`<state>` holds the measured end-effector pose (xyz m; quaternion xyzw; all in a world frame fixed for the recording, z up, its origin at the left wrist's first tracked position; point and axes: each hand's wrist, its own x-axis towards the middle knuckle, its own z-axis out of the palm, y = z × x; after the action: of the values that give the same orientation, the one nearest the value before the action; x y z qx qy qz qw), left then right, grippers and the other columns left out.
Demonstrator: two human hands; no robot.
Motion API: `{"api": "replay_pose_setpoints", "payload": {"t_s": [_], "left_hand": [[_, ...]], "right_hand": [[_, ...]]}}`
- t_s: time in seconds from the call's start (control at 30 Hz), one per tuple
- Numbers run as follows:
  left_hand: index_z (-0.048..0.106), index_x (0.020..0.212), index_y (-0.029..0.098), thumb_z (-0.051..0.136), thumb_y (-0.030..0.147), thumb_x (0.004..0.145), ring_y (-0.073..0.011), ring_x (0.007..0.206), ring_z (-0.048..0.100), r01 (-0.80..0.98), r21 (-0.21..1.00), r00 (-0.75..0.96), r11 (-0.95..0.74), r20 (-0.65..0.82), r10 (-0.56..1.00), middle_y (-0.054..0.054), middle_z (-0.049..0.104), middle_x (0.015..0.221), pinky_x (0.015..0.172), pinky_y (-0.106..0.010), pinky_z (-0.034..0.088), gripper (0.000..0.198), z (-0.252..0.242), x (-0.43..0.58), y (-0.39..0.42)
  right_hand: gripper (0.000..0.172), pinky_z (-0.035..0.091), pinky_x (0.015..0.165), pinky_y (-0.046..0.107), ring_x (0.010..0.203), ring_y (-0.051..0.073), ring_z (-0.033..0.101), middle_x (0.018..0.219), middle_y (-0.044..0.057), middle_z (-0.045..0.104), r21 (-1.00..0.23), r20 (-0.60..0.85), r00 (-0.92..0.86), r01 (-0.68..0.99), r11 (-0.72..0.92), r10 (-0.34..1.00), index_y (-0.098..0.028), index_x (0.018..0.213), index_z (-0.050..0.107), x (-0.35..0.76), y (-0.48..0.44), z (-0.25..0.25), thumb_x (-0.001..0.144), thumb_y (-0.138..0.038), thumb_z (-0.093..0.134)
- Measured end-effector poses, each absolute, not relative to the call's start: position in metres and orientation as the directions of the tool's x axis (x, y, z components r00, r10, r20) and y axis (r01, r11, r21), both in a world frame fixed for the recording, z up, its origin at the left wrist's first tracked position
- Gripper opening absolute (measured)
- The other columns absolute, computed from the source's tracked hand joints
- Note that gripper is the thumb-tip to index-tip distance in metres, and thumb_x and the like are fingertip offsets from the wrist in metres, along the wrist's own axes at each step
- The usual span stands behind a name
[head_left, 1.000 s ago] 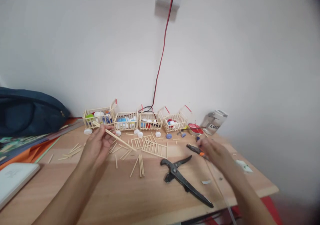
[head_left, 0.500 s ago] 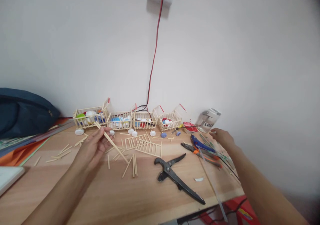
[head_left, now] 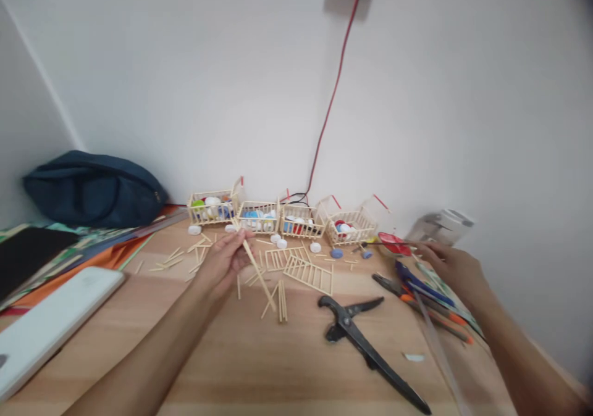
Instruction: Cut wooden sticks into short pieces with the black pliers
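Note:
My left hand is closed around pale wooden sticks, held slantwise over the table. Below them lie loose short sticks and two flat ladder-like stick frames. At the right, the fingertips of my right hand are pinched at the end of a thin dark rod. This rod lies across a small red dish. Behind the frames stands a row of small stick-built carts with bottle caps inside.
Large black-handled cutters lie at front right, with pliers and a blue-handled tool beyond. A clear jar stands by the wall. On the left are a dark blue bag and a white flat device.
My right hand has come to the end of the thin dark rod and closed there. The view has swung left, while my left hand keeps its sticks.

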<state>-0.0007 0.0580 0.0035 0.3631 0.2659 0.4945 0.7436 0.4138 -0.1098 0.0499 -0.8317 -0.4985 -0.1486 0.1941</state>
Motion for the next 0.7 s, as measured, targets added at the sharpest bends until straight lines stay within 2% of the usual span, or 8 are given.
{"api": "replay_pose_setpoints", "payload": {"t_s": [0.07, 0.13, 0.2, 0.3, 0.43, 0.57, 0.7], "left_hand": [[0.067, 0.081, 0.011, 0.069, 0.028, 0.072, -0.0066, 0.055, 0.056, -0.535, 0.809, 0.38, 0.245, -0.029, 0.924, 0.0, 0.061, 0.062, 0.055, -0.017, 0.05, 0.019, 0.003, 0.001, 0.055], [0.068, 0.078, 0.011, 0.073, 0.031, 0.067, -0.0065, 0.055, 0.056, -0.526, 0.816, 0.381, 0.241, -0.028, 0.924, 0.0, 0.061, 0.062, 0.054, -0.016, 0.049, 0.023, 0.004, 0.003, 0.052], [0.068, 0.075, 0.011, 0.076, 0.034, 0.063, -0.0066, 0.054, 0.056, -0.513, 0.826, 0.377, 0.233, -0.027, 0.926, 0.001, 0.06, 0.061, 0.054, -0.017, 0.048, 0.027, 0.006, 0.003, 0.049], [0.068, 0.073, 0.011, 0.076, 0.038, 0.061, -0.0069, 0.052, 0.055, -0.469, 0.858, 0.375, 0.211, -0.023, 0.927, 0.001, 0.06, 0.059, 0.052, -0.017, 0.046, 0.031, 0.007, 0.004, 0.043], [0.068, 0.072, 0.012, 0.075, 0.041, 0.06, -0.0069, 0.051, 0.052, -0.382, 0.903, 0.381, 0.196, -0.039, 0.924, 0.001, 0.058, 0.057, 0.051, -0.018, 0.043, 0.033, 0.009, 0.005, 0.039], [0.067, 0.067, 0.012, 0.075, 0.044, 0.058, -0.0062, 0.049, 0.047, -0.284, 0.948, 0.384, 0.146, -0.027, 0.923, 0.002, 0.053, 0.054, 0.047, -0.019, 0.039, 0.034, 0.011, 0.005, 0.039], [0.064, 0.063, 0.012, 0.073, 0.048, 0.058, -0.0052, 0.043, 0.039, -0.177, 0.974, 0.449, 0.142, -0.049, 0.892, 0.005, 0.044, 0.048, 0.041, -0.019, 0.031, 0.037, 0.01, 0.006, 0.038]], "right_hand": [[0.038, 0.048, 0.066, 0.034, 0.077, 0.026, 0.064, 0.087, 0.01, 0.071, -0.421, 0.375, 0.401, 0.877, -0.232, 0.836, -0.023, 0.097, 0.069, 0.353, -0.103, 0.055, 0.084, -0.048, 0.044], [0.038, 0.048, 0.066, 0.032, 0.072, 0.021, 0.063, 0.083, 0.007, 0.07, -0.586, 0.265, 0.223, 0.81, -0.026, 0.938, -0.022, 0.094, 0.069, 0.29, -0.095, 0.051, 0.083, -0.049, 0.046], [0.033, 0.047, 0.062, 0.028, 0.07, 0.018, 0.062, 0.078, 0.005, 0.069, -0.7, 0.17, 0.137, 0.714, 0.022, 0.976, -0.021, 0.09, 0.07, 0.234, -0.085, 0.038, 0.081, -0.046, 0.05], [0.029, 0.042, 0.053, 0.024, 0.059, 0.014, 0.057, 0.073, 0.002, 0.069, -0.787, 0.069, 0.053, 0.617, 0.022, 0.996, -0.02, 0.089, 0.07, 0.177, -0.068, 0.012, 0.077, -0.043, 0.058], [0.025, 0.041, 0.053, 0.021, 0.06, 0.012, 0.057, 0.072, 0.001, 0.067, -0.881, 0.078, -0.014, 0.467, 0.075, 0.997, -0.018, 0.083, 0.068, 0.146, -0.049, -0.007, 0.077, -0.041, 0.06], [0.027, 0.036, 0.044, 0.02, 0.046, 0.01, 0.051, 0.054, -0.003, 0.055, -0.92, 0.008, -0.031, 0.391, 0.019, 0.999, -0.018, 0.071, 0.062, 0.139, -0.043, -0.012, 0.077, -0.044, 0.058], [0.03, 0.038, 0.045, 0.02, 0.05, 0.011, 0.054, 0.059, -0.002, 0.057, -0.956, -0.028, -0.053, 0.294, -0.011, 0.998, -0.019, 0.071, 0.058, 0.138, -0.044, -0.016, 0.074, -0.049, 0.061]]}}
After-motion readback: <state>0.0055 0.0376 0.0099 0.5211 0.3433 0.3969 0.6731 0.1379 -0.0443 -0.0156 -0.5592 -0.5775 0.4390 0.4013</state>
